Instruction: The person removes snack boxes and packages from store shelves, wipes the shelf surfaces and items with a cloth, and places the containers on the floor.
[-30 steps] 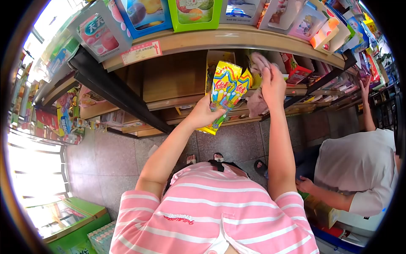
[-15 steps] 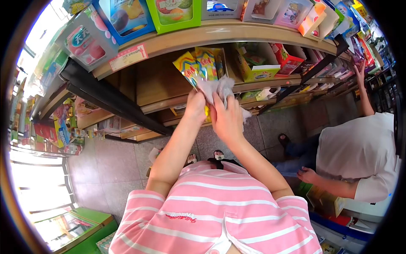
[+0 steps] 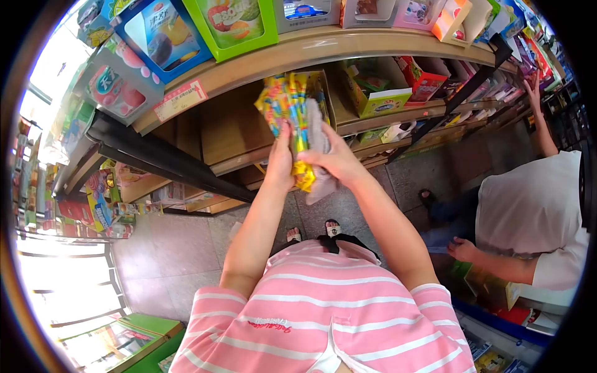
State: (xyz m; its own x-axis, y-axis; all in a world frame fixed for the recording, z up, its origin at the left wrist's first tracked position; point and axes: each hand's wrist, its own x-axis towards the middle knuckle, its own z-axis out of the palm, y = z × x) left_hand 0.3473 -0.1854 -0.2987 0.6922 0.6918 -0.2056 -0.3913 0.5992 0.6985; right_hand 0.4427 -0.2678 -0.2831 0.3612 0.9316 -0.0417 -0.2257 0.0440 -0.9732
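- Yellow packets (image 3: 287, 102) are held in a bunch, roughly upright, in front of the lower level of the wooden shelving (image 3: 230, 133), by which the greatest part of the view is taken up.
- At the right, another person (image 3: 528, 205) in a pale shirt is seen, with one arm raised beside the shelved goods.
- At the lower left, a green chest (image 3: 157, 349) with a glass top is partly shown.
- Above, a blue box (image 3: 165, 38) and a green box (image 3: 235, 26) are stood side by side; below, a yellow-green open box (image 3: 387, 101) and a red open box (image 3: 423, 82) are set together.
- By the left hand (image 3: 282, 160), the packets are gripped from one side.
- By the right hand (image 3: 336, 156), a grey cloth (image 3: 319, 188) is pinched against their other side, the thumb being laid across the packets' edge.
- Along the shelf front, a price label (image 3: 180, 101) is fixed.
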